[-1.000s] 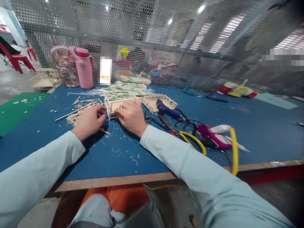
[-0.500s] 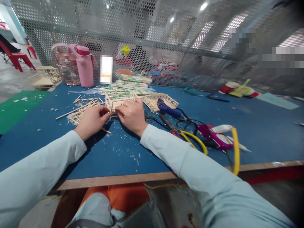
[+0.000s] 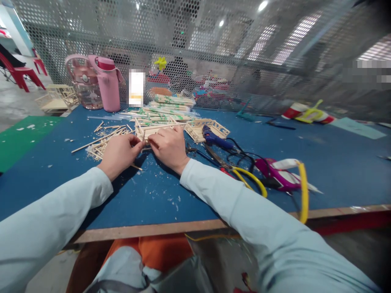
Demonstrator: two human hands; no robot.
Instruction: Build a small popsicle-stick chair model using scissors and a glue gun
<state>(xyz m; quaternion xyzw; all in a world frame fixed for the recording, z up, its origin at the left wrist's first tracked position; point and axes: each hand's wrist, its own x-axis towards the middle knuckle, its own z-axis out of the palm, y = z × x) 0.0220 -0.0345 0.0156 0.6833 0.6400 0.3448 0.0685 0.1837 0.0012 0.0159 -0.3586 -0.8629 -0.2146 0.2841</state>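
Note:
A small frame built of thin wooden sticks (image 3: 161,129) stands on the blue table in front of me. At its near left corner, my left hand (image 3: 120,154) has thumb and fingers pinched together. My right hand (image 3: 170,147) bends over the frame's near side, fingers closed against it close to the left fingertips. What lies inside each pinch is too small to make out. Beside my left hand spreads a pile of loose sticks (image 3: 105,142). Right of the frame is a second stick structure (image 3: 207,129), with a blue-handled glue gun (image 3: 216,139) against it.
Scissors with yellow handles (image 3: 244,175) and a purple glue gun (image 3: 279,175) lie to the right among black cords. Bagged sticks (image 3: 171,109), a pink bottle (image 3: 109,87) and a clear jug (image 3: 88,91) stand at the back before a perforated metal screen (image 3: 214,49).
My left hand has shifted slightly right, its fingertips nearer to the right hand's. The right hand stays almost in place on the stick frame.

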